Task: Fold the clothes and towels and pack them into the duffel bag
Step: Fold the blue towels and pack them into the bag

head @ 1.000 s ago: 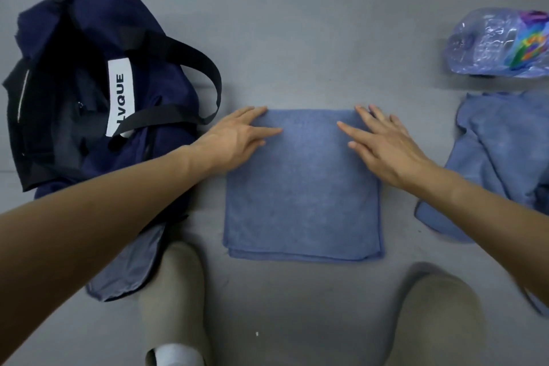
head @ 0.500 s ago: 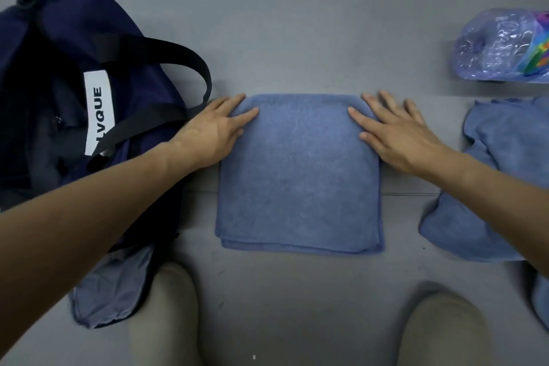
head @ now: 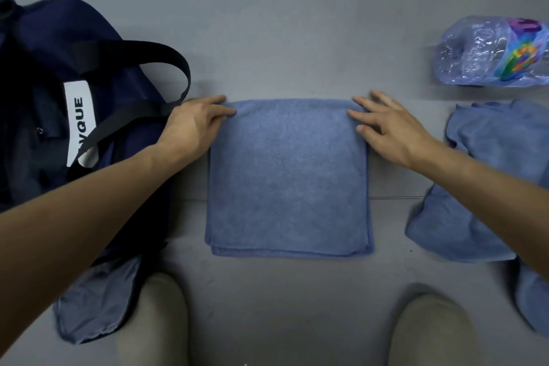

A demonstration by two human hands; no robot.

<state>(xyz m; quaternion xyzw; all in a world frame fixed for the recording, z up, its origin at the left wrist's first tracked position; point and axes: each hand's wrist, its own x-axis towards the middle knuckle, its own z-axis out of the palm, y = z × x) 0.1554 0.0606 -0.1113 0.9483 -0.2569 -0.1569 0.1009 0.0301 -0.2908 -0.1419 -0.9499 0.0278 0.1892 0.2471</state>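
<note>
Folded blue towel (head: pixel 288 178) lies flat beside navy duffel bag (head: pixel 59 92)

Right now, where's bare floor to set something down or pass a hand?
Free: the wide floor band beyond the towel, between bag and bottle; also the strip between the towel's near edge and the knees. Crowded: on the left, the bag lies close beside the towel; on the right, pile and bottle. Left hand and right hand sit on the towel's far corners.
</note>
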